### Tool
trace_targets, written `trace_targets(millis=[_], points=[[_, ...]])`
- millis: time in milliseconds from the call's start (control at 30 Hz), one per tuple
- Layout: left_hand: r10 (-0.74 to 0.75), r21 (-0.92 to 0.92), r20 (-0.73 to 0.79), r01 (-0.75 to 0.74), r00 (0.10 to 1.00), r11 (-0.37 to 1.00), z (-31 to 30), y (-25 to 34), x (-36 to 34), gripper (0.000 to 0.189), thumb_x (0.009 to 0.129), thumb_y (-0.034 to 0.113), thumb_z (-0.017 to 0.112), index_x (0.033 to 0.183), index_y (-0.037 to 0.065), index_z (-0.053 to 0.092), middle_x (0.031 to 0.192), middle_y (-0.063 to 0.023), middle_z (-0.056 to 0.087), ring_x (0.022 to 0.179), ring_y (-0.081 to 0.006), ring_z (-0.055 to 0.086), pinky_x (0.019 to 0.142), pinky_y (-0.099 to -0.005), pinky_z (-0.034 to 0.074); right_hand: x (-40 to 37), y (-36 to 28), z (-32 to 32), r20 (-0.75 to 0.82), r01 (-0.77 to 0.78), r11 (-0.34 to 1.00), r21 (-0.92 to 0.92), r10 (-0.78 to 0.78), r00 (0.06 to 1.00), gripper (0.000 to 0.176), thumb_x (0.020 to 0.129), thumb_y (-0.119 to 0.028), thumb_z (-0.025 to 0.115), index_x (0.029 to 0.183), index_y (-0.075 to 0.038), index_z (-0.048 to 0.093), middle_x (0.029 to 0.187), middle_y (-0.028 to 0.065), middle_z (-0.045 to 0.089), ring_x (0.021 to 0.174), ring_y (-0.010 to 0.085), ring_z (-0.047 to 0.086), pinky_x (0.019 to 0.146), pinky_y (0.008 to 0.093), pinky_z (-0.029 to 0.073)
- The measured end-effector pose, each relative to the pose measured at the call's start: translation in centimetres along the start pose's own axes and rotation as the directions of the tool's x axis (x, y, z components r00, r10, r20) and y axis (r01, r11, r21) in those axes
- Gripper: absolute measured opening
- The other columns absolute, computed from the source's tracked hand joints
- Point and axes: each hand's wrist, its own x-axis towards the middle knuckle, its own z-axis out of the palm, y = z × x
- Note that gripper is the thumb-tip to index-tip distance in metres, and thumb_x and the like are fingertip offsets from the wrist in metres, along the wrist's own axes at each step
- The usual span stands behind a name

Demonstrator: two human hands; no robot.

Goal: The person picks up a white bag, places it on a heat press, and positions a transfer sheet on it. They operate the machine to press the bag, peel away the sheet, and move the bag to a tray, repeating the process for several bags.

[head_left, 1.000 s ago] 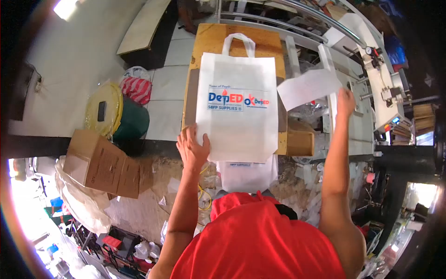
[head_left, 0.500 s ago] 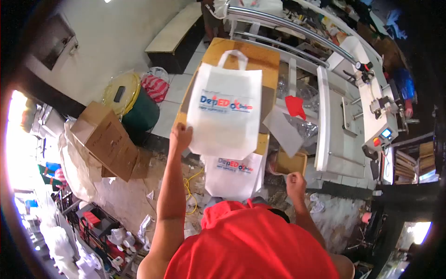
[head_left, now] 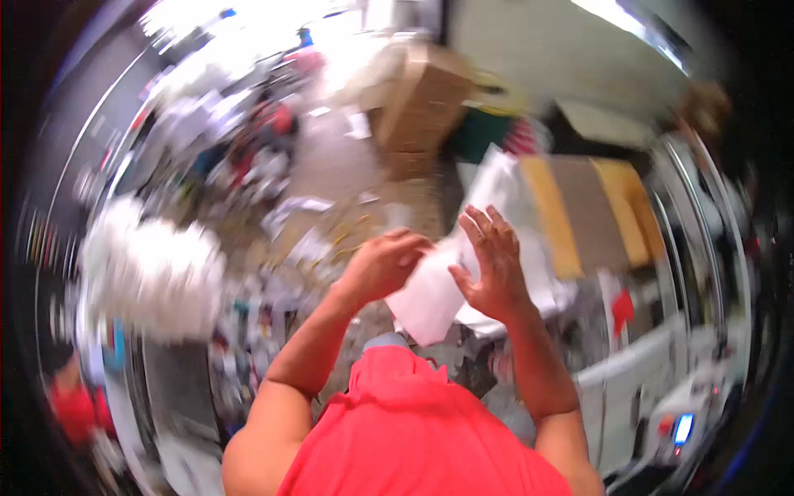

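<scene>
In the head view my left hand [head_left: 389, 263] hangs in the air in front of my red shirt, its fingers loosely bent and nothing seen in them. My right hand [head_left: 494, 264] is raised beside it, fingers spread, over white fabric bags. One white bag [head_left: 430, 299] lies low between the hands, near my knees. More white bag material [head_left: 538, 269] spreads behind my right hand, against the wooden table [head_left: 550, 211]. Motion blur hides any print on the bags and whether a hand touches them.
A large white bundle [head_left: 153, 269] stands at the left. Cardboard boxes [head_left: 422, 103] stand at the back, beside a green bin [head_left: 481, 134]. Scraps and clutter cover the floor. A white machine with a lit screen [head_left: 683, 428] is at the right. A person in red [head_left: 78, 409] appears far left.
My view has swung left, blurring the scene. The left hand has left the upper printed bag's edge, and the right hand has risen and spread. The bags now sit in a crumpled heap.
</scene>
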Motion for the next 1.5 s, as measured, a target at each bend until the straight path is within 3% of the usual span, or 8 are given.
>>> trace_targets(millis=[167, 433, 733, 900, 1000, 1067, 1167, 1500], points=[[-0.309, -0.015, -0.279, 0.317, 0.909, 0.948, -7.9, 2.1, -18.4, 0.017, 0.085, 0.011, 0.065, 0.101, 0.006, 0.064, 0.097, -0.0137, 0.067, 0.09, -0.0346, 0.065, 0.079, -0.0417, 0.053, 5.9, -12.5, 8.2, 0.414, 0.252, 0.853, 0.456, -0.454, 0.789, 0.018, 0.081, -0.01, 0.069, 0.097, -0.002, 0.066, 0.087, 0.0119, 0.066, 0.089, 0.0305, 0.065, 0.091, 0.0433, 0.047], [-0.835, -0.242, -0.492, 0.883, 0.246, 0.402, -14.7, 11.0, -55.7, 0.012, 0.083, 0.011, 0.068, 0.093, 0.005, 0.065, 0.086, -0.0103, 0.067, 0.079, -0.0193, 0.064, 0.072, -0.0345, 0.051, 0.3, -38.0, 19.9, 0.435, 0.093, 0.592, 0.801, -0.681, 0.589, 0.006, 0.089, -0.003, 0.061, 0.092, 0.001, 0.062, 0.074, 0.0108, 0.063, 0.064, 0.0175, 0.063, 0.059, 0.0299, 0.048], [-0.809, -0.824, -0.565, 0.05, -0.162, 0.565, -12.5, 17.4, -89.5, 0.056, 0.087, 0.019, 0.074, 0.134, 0.003, 0.046, 0.124, -0.0055, 0.057, 0.114, -0.0127, 0.054, 0.091, -0.0294, 0.049, -11.3, -69.7, 27.4, 0.328, 0.011, 0.422, 0.906, -0.72, 0.611, 0.01, 0.095, -0.008, 0.059, 0.103, -0.003, 0.059, 0.09, 0.0042, 0.062, 0.08, 0.0092, 0.056, 0.071, 0.0242, 0.046], [-0.65, -0.683, -0.73, 0.27, -0.213, 0.679, -11.0, 17.6, -98.1, 0.059, 0.092, 0.02, 0.065, 0.143, 0.006, 0.04, 0.136, -0.0048, 0.052, 0.115, -0.0143, 0.056, 0.097, -0.0301, 0.048, -14.0, -84.7, 29.3, 0.374, -0.221, 0.302, 0.927, -0.746, 0.551, 0.013, 0.092, -0.006, 0.054, 0.104, -0.003, 0.058, 0.093, 0.004, 0.061, 0.086, 0.0112, 0.057, 0.078, 0.0253, 0.046], [-0.691, -0.598, -0.65, -0.348, -0.316, 0.722, -8.3, 15.5, -103.2, 0.057, 0.09, 0.023, 0.067, 0.14, 0.005, 0.045, 0.135, -0.006, 0.054, 0.112, -0.0182, 0.059, 0.097, -0.033, 0.048, -15.5, -91.5, 29.6, 0.44, -0.437, 0.217, 0.873, -0.737, 0.513, 0.018, 0.088, -0.01, 0.056, 0.104, -0.001, 0.058, 0.093, 0.0048, 0.06, 0.087, 0.0124, 0.057, 0.079, 0.0261, 0.046], [-0.417, -0.553, -0.828, 0.422, -0.375, 0.719, -10.6, 18.2, -103.5, 0.047, 0.09, 0.024, 0.067, 0.13, 0.002, 0.055, 0.128, -0.0071, 0.061, 0.111, -0.0216, 0.06, 0.094, -0.036, 0.048, -16.4, -96.1, 30.5, 0.503, -0.527, 0.197, 0.826, -0.68, 0.534, 0.022, 0.087, -0.013, 0.059, 0.104, 0.0, 0.059, 0.093, 0.0057, 0.061, 0.085, 0.0142, 0.057, 0.078, 0.0268, 0.046], [-0.638, -0.786, -0.52, 0.026, -0.568, 0.617, -13.6, 18.9, -106.1, 0.033, 0.092, 0.023, 0.062, 0.115, -0.001, 0.062, 0.099, -0.0076, 0.068, 0.086, -0.0154, 0.062, 0.078, -0.0313, 0.049, -16.3, -102.7, 36.6, 0.601, -0.599, 0.275, 0.752, -0.659, 0.453, 0.026, 0.086, -0.016, 0.062, 0.105, 0.002, 0.062, 0.094, 0.0088, 0.063, 0.086, 0.0178, 0.06, 0.075, 0.031, 0.048], [-0.171, -0.732, -0.673, 0.681, -0.72, 0.018, -17.2, 12.7, -118.2, 0.029, 0.09, 0.023, 0.061, 0.107, -0.001, 0.061, 0.099, -0.0199, 0.068, 0.093, -0.034, 0.065, 0.08, -0.0424, 0.05, -25.6, -102.9, 62.0, 0.911, -0.446, 0.797, 0.408, -0.384, 0.147, 0.055, 0.084, -0.035, 0.072, 0.12, 0.004, 0.059, 0.106, 0.0167, 0.065, 0.084, 0.024, 0.063, 0.067, 0.0415, 0.052]])
